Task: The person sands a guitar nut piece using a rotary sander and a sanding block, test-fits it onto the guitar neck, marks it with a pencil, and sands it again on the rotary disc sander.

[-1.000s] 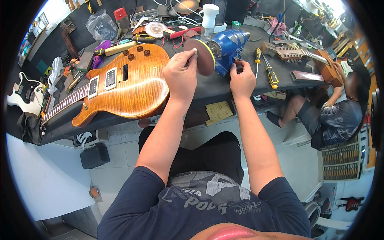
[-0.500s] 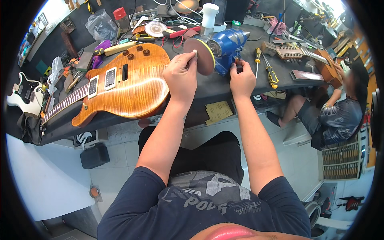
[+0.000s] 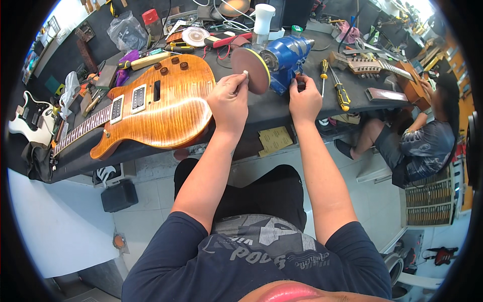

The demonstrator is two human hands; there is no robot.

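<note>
My left hand (image 3: 229, 103) pinches a small white piece (image 3: 245, 73) against or just at the face of a brown sanding disc (image 3: 256, 65) with a yellow rim. The disc is fitted to a battered blue power tool (image 3: 287, 55) on the dark bench. My right hand (image 3: 306, 100) is closed at the tool's lower right, on a small dark part (image 3: 301, 85) mostly hidden by my fingers. An amber flame-top electric guitar (image 3: 166, 116) lies left of my left hand. Two yellow-and-black screwdrivers (image 3: 342, 98) lie right of my right hand.
The cluttered bench (image 3: 236, 116) holds tools, cables, bags and a white guitar body (image 3: 30, 121) at far left. At the right a seated co-worker (image 3: 417, 146) holds an acoustic guitar (image 3: 412, 90). A black case (image 3: 119, 196) stands on the floor at left.
My left hand has dropped a little, with the pinched white piece now lower on the disc's face. My right hand stays in place. The co-worker's head and hand have shifted slightly.
</note>
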